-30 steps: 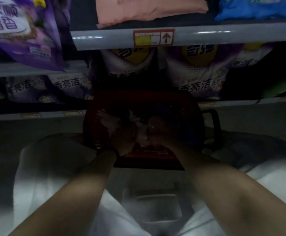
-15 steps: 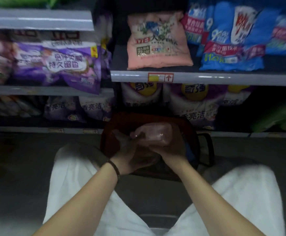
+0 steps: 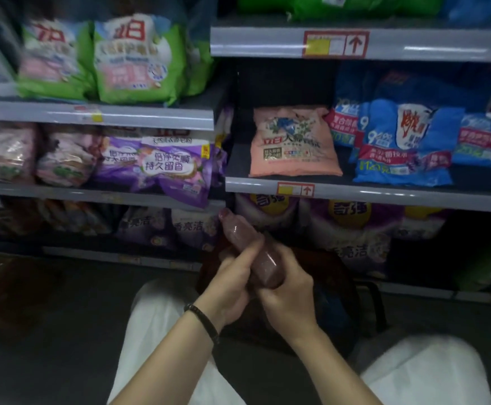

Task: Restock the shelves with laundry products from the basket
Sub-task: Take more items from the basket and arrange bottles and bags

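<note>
Both my hands hold a pink laundry pouch lifted above the dark red basket, which sits on the floor between my knees. My left hand grips the pouch from the left with fingers curled over its front. My right hand grips its lower end from the right. The pouch tilts up and to the left, its top near the shelf edge. On the middle shelf lies one matching pink bag with a dark gap behind it.
Blue bags fill the shelf right of the pink bag. Purple bags and green bags fill the left-hand shelves. Purple and yellow bags stand on the bottom shelf behind the basket. My white-trousered knees flank the basket.
Both hands have lifted the pink pouch out of the basket and upward toward the shelves. My view has tilted up, bringing higher shelves into sight.
</note>
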